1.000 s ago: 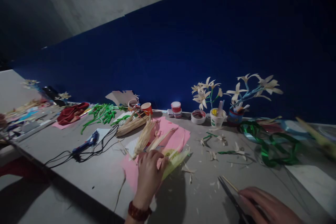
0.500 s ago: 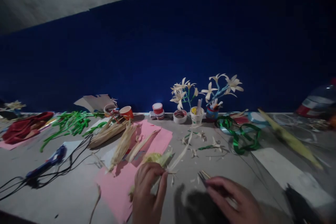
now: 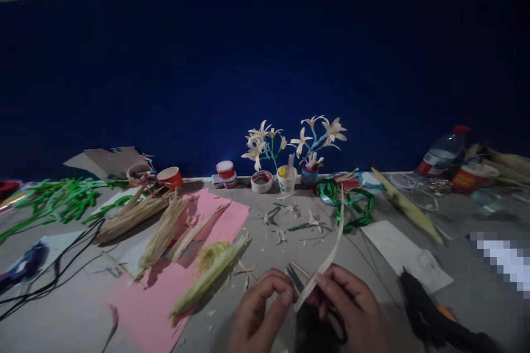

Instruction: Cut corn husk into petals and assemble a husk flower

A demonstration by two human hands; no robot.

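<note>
Both my hands meet low in the middle of the view over a grey table (image 3: 74, 309). My left hand (image 3: 259, 309) pinches the lower end of a long pale husk strip (image 3: 331, 251) that curves up and to the right. My right hand (image 3: 351, 309) is closed around dark-handled scissors (image 3: 296, 276), whose blades point up-left beside the strip. Just left of my hands a yellow-green corn husk (image 3: 207, 281) lies on pink paper (image 3: 153, 300).
Dried husk bundles (image 3: 153, 220), green stems (image 3: 53, 201) and a blue glue gun (image 3: 20, 265) with black cord lie to the left. Cups with husk flowers (image 3: 296, 140), paint pots, green ribbon (image 3: 343, 204), a bottle (image 3: 441, 151) stand along the blue back wall. A black glue gun (image 3: 430, 311) lies at lower right.
The view has swung to the right. My left hand left the corn husk with a strip, and my right hand with the scissors moved in to meet it.
</note>
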